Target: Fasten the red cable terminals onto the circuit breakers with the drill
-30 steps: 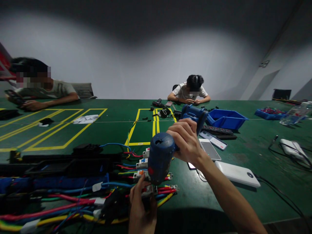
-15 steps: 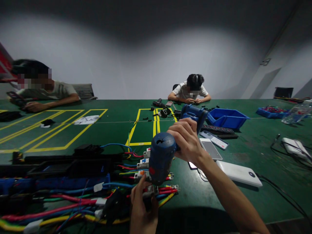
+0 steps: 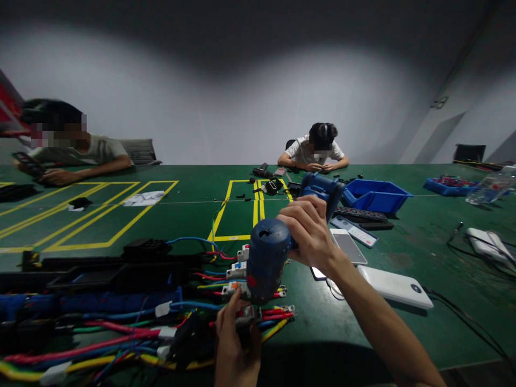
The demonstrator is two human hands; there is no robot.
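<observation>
My right hand (image 3: 310, 228) grips the handle of a blue cordless drill (image 3: 268, 258), whose nose points down at a small circuit breaker (image 3: 244, 317). My left hand (image 3: 236, 344) holds that breaker from below, near the table's front edge. A row of white breakers (image 3: 237, 269) with red, yellow, blue and green wires (image 3: 121, 333) lies just left of the drill. The drill's tip is hidden behind its body.
A phone (image 3: 346, 244), a white power bank (image 3: 393, 285) and a blue bin (image 3: 374, 194) lie to the right. Black trays and wire bundles (image 3: 80, 301) fill the left front. Two other people sit at the far side of the green table (image 3: 181, 215).
</observation>
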